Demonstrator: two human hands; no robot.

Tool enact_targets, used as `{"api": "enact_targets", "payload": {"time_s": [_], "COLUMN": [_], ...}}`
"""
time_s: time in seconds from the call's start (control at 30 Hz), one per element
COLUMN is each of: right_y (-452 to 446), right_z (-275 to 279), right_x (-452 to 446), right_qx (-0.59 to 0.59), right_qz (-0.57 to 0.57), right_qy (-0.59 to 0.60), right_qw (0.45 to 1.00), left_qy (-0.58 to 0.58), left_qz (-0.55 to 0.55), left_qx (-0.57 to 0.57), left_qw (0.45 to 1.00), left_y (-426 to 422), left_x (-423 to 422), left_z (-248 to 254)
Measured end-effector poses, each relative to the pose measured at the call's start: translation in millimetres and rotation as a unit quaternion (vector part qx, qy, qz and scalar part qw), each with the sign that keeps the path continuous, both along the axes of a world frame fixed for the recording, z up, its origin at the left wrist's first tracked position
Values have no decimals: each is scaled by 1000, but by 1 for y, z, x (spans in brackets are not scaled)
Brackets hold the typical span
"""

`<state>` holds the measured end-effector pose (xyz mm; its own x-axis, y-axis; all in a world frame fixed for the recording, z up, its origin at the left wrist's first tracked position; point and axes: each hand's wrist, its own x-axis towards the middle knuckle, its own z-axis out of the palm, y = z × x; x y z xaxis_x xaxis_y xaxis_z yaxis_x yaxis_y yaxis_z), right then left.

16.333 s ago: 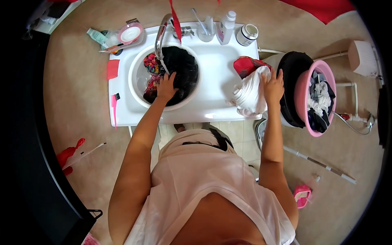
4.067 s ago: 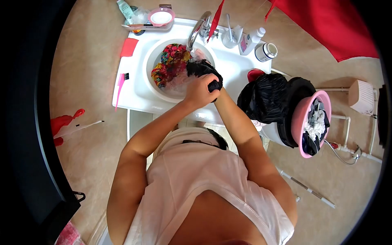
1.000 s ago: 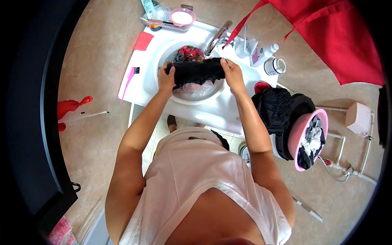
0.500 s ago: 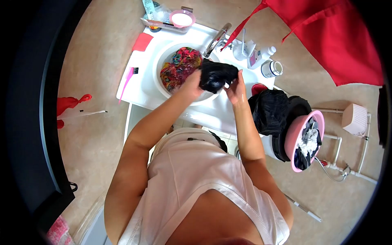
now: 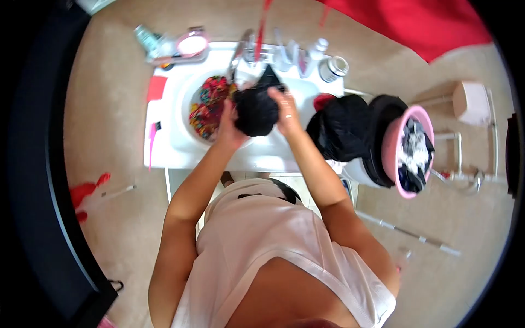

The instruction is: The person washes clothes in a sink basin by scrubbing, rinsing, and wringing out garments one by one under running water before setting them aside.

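Between both hands is a bunched black cloth (image 5: 256,112), held over the right part of the round basin (image 5: 186,109). My left hand (image 5: 229,127) grips its left side, fingers partly hidden by the fabric. My right hand (image 5: 284,109) is closed on its upper right side. A pointed fold of the black fabric sticks up toward the back. Bright multicoloured cloth (image 5: 210,109) lies in water in the basin, left of my hands. The faucet (image 5: 236,60) stands behind the cloth.
Along the back edge stand bottles (image 5: 314,54) and a white jar (image 5: 334,69). A pink-handled brush (image 5: 153,142) lies at the left. At the right are piled black cloth (image 5: 342,128) and a pink tub (image 5: 389,145) of laundry. A red cloth (image 5: 404,24) hangs above.
The black cloth has turned and bunched lower between my hands, with a point now sticking up. My right hand has moved onto its upper side. The camera view has shifted.
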<state>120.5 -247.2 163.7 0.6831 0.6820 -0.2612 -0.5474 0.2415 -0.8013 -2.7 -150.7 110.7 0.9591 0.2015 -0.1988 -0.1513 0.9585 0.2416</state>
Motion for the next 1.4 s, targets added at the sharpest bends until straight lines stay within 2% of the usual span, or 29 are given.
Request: {"api": "enact_targets", "payload": {"time_s": [0.07,0.1,0.13,0.2,0.27,0.3,0.4,0.5,0.53,0.57,0.6,0.67,0.73,0.83,0.87,0.93,0.97,1.0,1.07,1.17,1.2,1.27,1.4], "right_y": [10,14,18,19,17,20,33,33,33,29,27,35,25,2,-4,-10,-13,-23,-35,-49,-57,-71,-113], "right_z": [-9,-18,-25,-14,-9,-12,-23,-36,-43,-46,-50,-96,-92,-62,-61,-56,-52,-31,-7,4,6,11,66], "right_x": [-19,-28,-36,-59,-69,-71,-66,-59,-57,-54,-53,-55,-60,-57,-51,-39,-42,-40,-26,7,21,39,63], "right_qx": [-88,-65,-44,-57,-92,-96,-109,-156,-177,-173,-165,-161,-107,-136,-143,-147,-126,-135,-165,-156,-151,-125,-173], "right_qz": [15,-12,-35,-40,-13,-8,-63,-73,-74,-68,-58,-31,-7,1,15,51,14,33,-26,-101,-84,-110,-108], "right_qy": [-215,-363,-504,-553,-551,-516,-414,-363,-332,-299,-265,-136,2,-80,-197,-417,-442,-450,-534,-527,-510,-432,-361], "right_qw": [973,929,862,830,829,851,901,916,923,936,948,977,994,987,970,895,888,882,829,829,843,886,910], "left_qy": [124,108,106,126,164,182,222,233,254,320,337,329,348,397,409,437,456,381,403,372,335,333,239], "left_qz": [-79,-79,-71,-41,11,37,109,154,172,174,180,165,123,99,80,49,34,-54,-55,-134,-121,-120,-100], "left_qx": [-6,8,-64,-116,-72,-43,60,198,135,264,262,360,448,520,459,326,253,134,161,208,276,307,352], "left_qw": [989,991,990,984,984,982,967,939,942,893,886,857,814,750,784,837,853,913,899,895,893,884,899], "left_y": [1,-2,2,10,20,24,29,29,21,22,11,13,13,17,18,11,6,19,10,31,29,19,-12], "left_x": [-15,-14,-15,-15,-11,-9,-8,-11,-7,-6,-3,-10,-18,-22,-20,-14,-11,-12,-5,7,11,23,52], "left_z": [7,2,-12,-32,-45,-49,-63,-84,-59,-55,-34,-40,-43,-64,-65,-45,-36,-52,-21,-21,-15,7,48]}}
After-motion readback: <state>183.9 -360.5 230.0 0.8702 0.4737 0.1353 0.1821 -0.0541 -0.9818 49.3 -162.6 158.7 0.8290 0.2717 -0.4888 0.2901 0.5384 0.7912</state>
